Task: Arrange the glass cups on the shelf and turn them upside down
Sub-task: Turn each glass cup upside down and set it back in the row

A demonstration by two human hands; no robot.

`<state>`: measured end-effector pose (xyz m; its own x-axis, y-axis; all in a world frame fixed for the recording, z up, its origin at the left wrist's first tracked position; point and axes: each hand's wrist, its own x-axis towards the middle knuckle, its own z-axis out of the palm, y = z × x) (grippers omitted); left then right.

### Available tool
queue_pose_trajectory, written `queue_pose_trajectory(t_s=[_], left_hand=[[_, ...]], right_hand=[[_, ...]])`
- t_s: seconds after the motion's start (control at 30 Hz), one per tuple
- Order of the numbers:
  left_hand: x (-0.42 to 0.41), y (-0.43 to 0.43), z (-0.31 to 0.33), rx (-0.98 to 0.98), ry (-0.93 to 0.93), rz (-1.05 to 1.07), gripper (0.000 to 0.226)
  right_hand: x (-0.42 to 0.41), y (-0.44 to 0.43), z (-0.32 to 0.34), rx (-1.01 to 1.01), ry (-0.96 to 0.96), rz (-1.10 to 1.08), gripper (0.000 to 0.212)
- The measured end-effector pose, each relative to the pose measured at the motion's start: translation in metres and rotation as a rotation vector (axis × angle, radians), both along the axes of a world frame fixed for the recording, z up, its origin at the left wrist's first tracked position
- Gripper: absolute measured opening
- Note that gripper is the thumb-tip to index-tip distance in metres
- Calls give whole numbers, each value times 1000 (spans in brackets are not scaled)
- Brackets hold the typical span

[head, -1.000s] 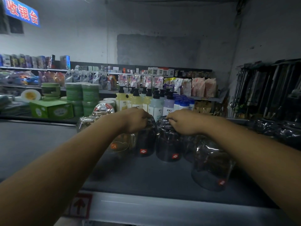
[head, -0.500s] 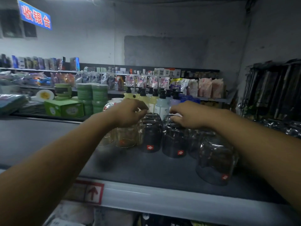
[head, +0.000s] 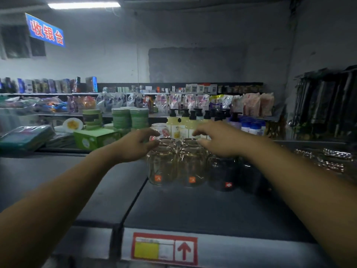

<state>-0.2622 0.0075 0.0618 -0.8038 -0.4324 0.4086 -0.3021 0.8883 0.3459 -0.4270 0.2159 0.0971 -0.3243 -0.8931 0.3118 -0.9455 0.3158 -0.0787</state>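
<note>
Three clear glass cups stand upside down in a row on the dark shelf top (head: 212, 213), each with a small red label near its rim. The left cup (head: 161, 163) and the middle cup (head: 192, 165) touch each other. The right cup (head: 222, 173) looks darker and sits partly under my right forearm. My left hand (head: 135, 146) hovers just left of the left cup's base, fingers spread, holding nothing. My right hand (head: 218, 140) hovers above the middle and right cups, fingers apart and empty. More glassware behind the row is hidden by my right arm.
A price tag with a red arrow (head: 164, 248) marks the shelf's front edge. Behind the cups stand pump bottles (head: 185, 124), stacked green containers (head: 131, 118) and a green box (head: 94, 138). Dark hanging goods (head: 326, 105) fill the right side. A seam (head: 133, 200) splits the shelf top.
Both hands have lifted off the cups and opened; earlier they rested on the cup bases. The view has shifted, so the cups now sit farther back and to the right.
</note>
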Motion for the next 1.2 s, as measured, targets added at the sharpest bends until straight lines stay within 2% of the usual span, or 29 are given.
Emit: queue_pose_trajectory(t_s=[0.2, 0.33, 0.7, 0.97, 1.2], left_hand=[[-17, -18, -3, 127, -95, -154, 52], [-24, -29, -14, 200, -9, -184, 45], [-34, -36, -28, 198, 149, -234, 32], [-27, -36, -29, 128, 183, -243, 30], [-25, -36, -31, 162, 191, -243, 30]], right_hand=[[2, -39, -12, 53, -93, -128, 44], [-1, -46, -23, 62, -116, -139, 36], [-4, -46, -27, 18, -74, -142, 37], [-5, -50, -30, -17, -69, -160, 37], [2, -48, -36, -132, -13, -138, 39]])
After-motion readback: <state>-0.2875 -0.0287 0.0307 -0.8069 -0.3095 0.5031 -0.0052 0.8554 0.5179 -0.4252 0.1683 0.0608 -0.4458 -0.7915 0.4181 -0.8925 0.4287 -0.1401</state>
